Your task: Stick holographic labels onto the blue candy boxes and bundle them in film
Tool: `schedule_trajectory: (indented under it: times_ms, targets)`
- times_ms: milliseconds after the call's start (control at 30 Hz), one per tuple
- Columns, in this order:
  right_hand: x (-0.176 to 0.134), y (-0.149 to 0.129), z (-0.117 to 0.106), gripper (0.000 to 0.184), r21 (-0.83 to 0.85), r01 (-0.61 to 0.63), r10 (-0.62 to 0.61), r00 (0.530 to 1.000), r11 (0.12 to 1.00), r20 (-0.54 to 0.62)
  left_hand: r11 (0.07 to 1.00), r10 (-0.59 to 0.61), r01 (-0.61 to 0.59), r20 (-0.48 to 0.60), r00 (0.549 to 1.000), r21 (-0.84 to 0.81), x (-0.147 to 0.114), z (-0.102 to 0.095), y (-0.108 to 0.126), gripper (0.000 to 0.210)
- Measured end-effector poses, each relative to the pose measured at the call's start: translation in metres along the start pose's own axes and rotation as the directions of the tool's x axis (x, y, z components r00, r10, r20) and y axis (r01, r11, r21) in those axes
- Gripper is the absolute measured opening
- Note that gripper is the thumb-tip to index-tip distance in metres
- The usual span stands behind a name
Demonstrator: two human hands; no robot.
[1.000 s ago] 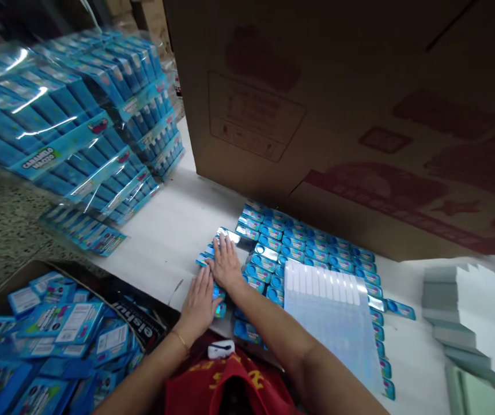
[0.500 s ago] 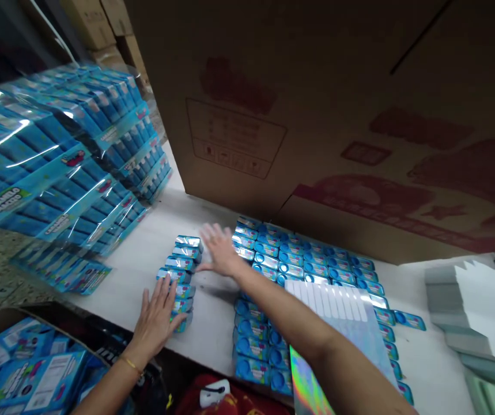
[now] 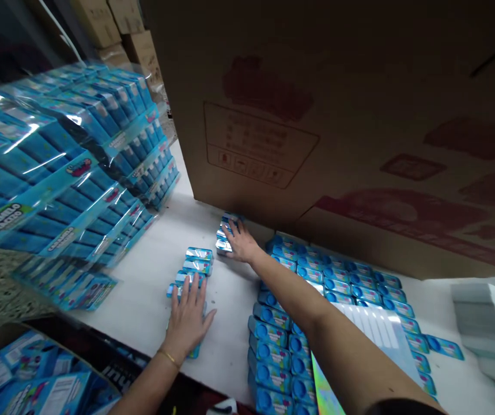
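Small blue packs (image 3: 198,266) lie in a short column on the white tabletop. My left hand (image 3: 190,317) rests flat over the near part of this column, fingers spread, hiding some of them. Farther off, a few more blue packs (image 3: 223,245) form a short row close to the large carton. Across their right side lie the spread fingers of my right hand (image 3: 242,242). A big block of blue packs with round blue spots (image 3: 273,349) stands to the right, partly under my right forearm.
A large brown carton (image 3: 273,144) walls off the back. Wrapped stacks of blue display boxes (image 3: 57,190) stand at left. An open box (image 3: 26,374) of blue cartons sits lower left. A shiny sheet with white strips (image 3: 377,334) covers part of the block; folded pale card (image 3: 480,323) lies right.
My right hand has shifted onto a few packs, which now sit apart from the block, to its left. My left hand still lies over its column. The view has shifted slightly.
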State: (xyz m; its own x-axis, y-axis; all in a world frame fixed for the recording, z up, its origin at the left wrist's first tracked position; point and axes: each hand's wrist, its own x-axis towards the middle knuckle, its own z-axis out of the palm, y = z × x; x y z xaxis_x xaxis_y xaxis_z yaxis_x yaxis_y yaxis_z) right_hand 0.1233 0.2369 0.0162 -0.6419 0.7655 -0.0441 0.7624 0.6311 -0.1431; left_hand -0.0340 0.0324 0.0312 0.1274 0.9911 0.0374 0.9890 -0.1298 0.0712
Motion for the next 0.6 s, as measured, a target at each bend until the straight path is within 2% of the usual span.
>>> schedule_trajectory:
  times_ms: [133, 200, 267, 333, 400, 500, 533, 567, 600]
  targets:
    - [0.047, -0.017, 0.000, 0.096, 0.038, 0.152, -0.153, 0.988, 0.988, 0.024, 1.000, -0.007, 0.007, -0.005, 1.000, 0.013, 0.001, -0.001, 0.001, 0.066]
    - [0.060, -0.028, -0.006, 0.096, 0.066, 0.201, -0.206, 0.974, 0.977, 0.089, 1.000, -0.001, 0.001, -0.011, 1.000, 0.016, 0.000, -0.001, 0.000, 0.066]
    - [0.061, -0.035, -0.018, 0.097, 0.094, 0.218, -0.231, 0.959, 0.971, 0.167, 1.000, 0.005, -0.005, -0.020, 1.000, 0.016, 0.000, 0.000, -0.001, 0.065]
    - [0.046, -0.032, -0.035, 0.102, 0.129, 0.206, -0.228, 0.955, 0.970, 0.188, 1.000, 0.005, -0.005, -0.030, 1.000, 0.012, 0.000, 0.001, -0.002, 0.065]
    - [0.009, -0.015, -0.053, 0.100, 0.169, 0.160, -0.181, 0.976, 0.972, 0.117, 1.000, 0.006, -0.006, -0.034, 0.999, 0.003, 0.001, 0.002, -0.003, 0.065]
    - [-0.086, 0.037, -0.074, 0.078, 0.207, -0.022, 0.032, 0.999, 0.978, -0.042, 1.000, 0.020, -0.020, -0.031, 0.999, -0.010, 0.002, 0.005, -0.004, 0.065]
    - [-0.127, 0.059, -0.079, 0.070, 0.210, -0.132, 0.148, 0.987, 0.969, -0.060, 0.999, 0.031, -0.032, -0.028, 0.999, -0.015, 0.002, 0.005, -0.005, 0.065]
    - [-0.170, 0.080, -0.083, 0.061, 0.210, -0.270, 0.290, 0.955, 0.940, -0.070, 0.999, 0.044, -0.044, -0.025, 0.999, -0.020, 0.003, 0.005, -0.006, 0.065]
    - [-0.215, 0.100, -0.085, 0.053, 0.202, -0.406, 0.428, 0.900, 0.891, -0.080, 0.998, 0.062, -0.063, -0.018, 0.998, -0.026, 0.003, 0.005, -0.007, 0.066]
